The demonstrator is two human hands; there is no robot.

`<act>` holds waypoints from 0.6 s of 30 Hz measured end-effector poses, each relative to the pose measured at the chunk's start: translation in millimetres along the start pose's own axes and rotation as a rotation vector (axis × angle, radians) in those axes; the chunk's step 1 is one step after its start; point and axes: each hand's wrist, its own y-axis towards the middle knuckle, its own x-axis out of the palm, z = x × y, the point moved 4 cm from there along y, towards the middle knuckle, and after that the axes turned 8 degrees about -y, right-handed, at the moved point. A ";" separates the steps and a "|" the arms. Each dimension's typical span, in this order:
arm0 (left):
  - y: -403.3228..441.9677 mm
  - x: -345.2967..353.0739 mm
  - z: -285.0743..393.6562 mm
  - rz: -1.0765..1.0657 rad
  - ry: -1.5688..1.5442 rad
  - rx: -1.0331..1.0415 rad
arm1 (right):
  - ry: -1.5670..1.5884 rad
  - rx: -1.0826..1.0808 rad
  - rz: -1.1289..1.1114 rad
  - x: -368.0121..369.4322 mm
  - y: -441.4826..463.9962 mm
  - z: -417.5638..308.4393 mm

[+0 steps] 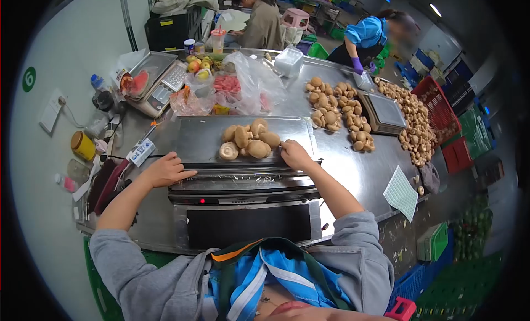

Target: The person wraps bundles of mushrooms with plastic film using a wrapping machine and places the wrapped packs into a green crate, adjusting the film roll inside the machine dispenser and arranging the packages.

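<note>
A cluster of brown-capped mushrooms [251, 140] sits on the flat metal top [193, 134] of a wrapping machine [243, 195] in front of me. One mushroom lies with its pale underside up. At the machine's left front edge is my left hand [165, 170], with one digit stretched to the right along the edge and apart from the others. My right hand [297, 155] is at the right of the cluster, its fingers bent together close to the outermost mushroom. Whatever those fingers pinch is too small or too clear to make out.
More mushrooms [331, 103] stand in groups at the right, beside a scale [383, 111] and a large loose heap [411, 116]. Another scale [160, 94], fruit [199, 63] and plastic bags [248, 72] crowd the back left. A co-worker with a purple glove [358, 66] stands across the table.
</note>
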 end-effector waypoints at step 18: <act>18.0 23.6 10.4 0.195 -0.006 0.065 | -0.381 -0.649 -0.020 -12.9 -62.8 -34.5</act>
